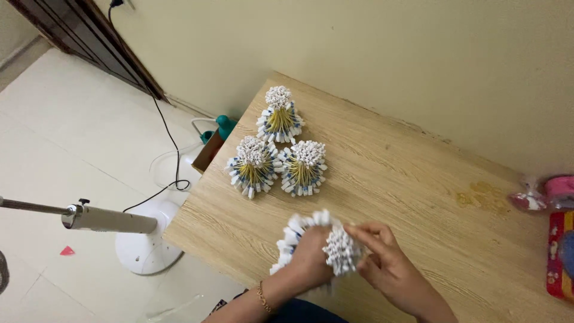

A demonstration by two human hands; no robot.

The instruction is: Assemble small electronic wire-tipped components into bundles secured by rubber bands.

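My left hand [311, 257] grips a bundle of small white and blue rolled paper pieces [335, 242] near the front edge of the wooden table [406, 173]. My right hand [382, 257] touches the right side of the same bundle with its fingertips. Three finished bundles stand upright further back on the left: one at the far corner [279, 113], one on the left [252, 166] and one beside it [304, 167]. Each is tied with yellow bands.
Pink packets [547, 194] and a red packet [559, 254] lie at the table's right edge. A white fan stand [143, 242] with its pole, a black cable [170, 146] and a teal item in a box [218, 131] are on the tiled floor to the left. A wall runs behind.
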